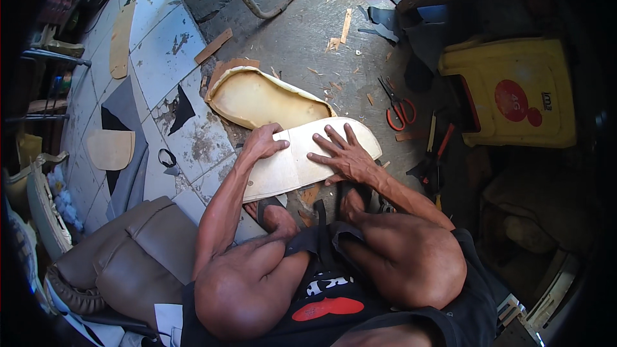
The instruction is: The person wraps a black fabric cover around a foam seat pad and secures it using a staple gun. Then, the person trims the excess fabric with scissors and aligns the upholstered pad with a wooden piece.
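A pale, flat panel (292,170) with a rounded right end lies slanted just in front of my feet. My left hand (262,144) grips its far edge, thumb on the top face and fingers bent at the rim. Spread fingers of my right hand (344,156) lie flat on the panel's right half, pressing on it without gripping. Just beyond the panel, partly covered by it, rests a cream oval piece (267,97) with a raised rim, hollow side up. Brown material (238,65) shows along its far left edge.
Orange-handled scissors (400,112) and several hand tools (443,141) lie to the right, near a yellow plastic container (514,93). Wood scraps (346,26) litter the floor. Left are grey fabric (132,148), a cut pale piece (110,149) and brown upholstery (138,250). Metal tubing (247,0) stands ahead.
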The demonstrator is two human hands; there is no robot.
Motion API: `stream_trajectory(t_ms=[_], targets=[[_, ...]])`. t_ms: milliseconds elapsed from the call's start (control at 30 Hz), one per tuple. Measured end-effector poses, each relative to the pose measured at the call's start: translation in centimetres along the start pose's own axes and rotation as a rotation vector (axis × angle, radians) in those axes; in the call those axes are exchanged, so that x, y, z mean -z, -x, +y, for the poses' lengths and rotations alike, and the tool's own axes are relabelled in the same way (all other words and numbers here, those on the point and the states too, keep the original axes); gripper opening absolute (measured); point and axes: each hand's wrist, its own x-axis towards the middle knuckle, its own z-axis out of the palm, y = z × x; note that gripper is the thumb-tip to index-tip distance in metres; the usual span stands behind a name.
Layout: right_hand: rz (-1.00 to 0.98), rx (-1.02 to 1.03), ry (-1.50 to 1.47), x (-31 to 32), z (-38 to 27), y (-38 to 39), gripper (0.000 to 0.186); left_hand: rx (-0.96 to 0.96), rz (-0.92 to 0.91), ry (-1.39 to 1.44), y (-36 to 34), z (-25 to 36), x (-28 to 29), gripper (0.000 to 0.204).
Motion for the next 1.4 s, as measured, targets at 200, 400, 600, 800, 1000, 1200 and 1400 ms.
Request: stream_trajectory(t_ms=[200, 400, 600, 800, 1000, 1200, 1400], targets=[[-0.032, 0.005, 0.020, 0.6, -0.8, 0.5, 0.102, 0.102, -0.118, 0.238, 0.3, 0.3, 0.0, 0.045], [0.516, -0.095, -0.059, 1.5, -2.3, 1.7, 0.075, 0.077, 0.103, 0.539, 2.7, 0.6, 1.6, 0.038], [0.476, -0.614, -1.404, 1.3, -1.7, 0.8, 0.057, -0.005, 0.237, 1.147, 4.1, 3.9, 2.4, 0.032], [0.534, -0.789, -1.431, 4.4, 0.3, -3.1, 0.035, -0.066, 0.327, 1.119, 4.7, 3.7, -0.1, 0.032], [0.555, -0.736, -1.455, 4.7, -0.4, -2.4, 0.037, -0.128, 0.357, 1.123, 5.4, 3.7, -1.4, 0.030], [0.592, -0.645, -1.584, 5.1, -1.6, -2.3, 0.055, -0.154, 0.357, 1.182, 5.3, 3.1, -1.4, 0.032], [0.350, -0.623, -1.611, 3.8, -1.2, -1.5, 0.066, -0.143, 0.374, 1.161, 5.1, 3.1, -1.4, 0.032]])
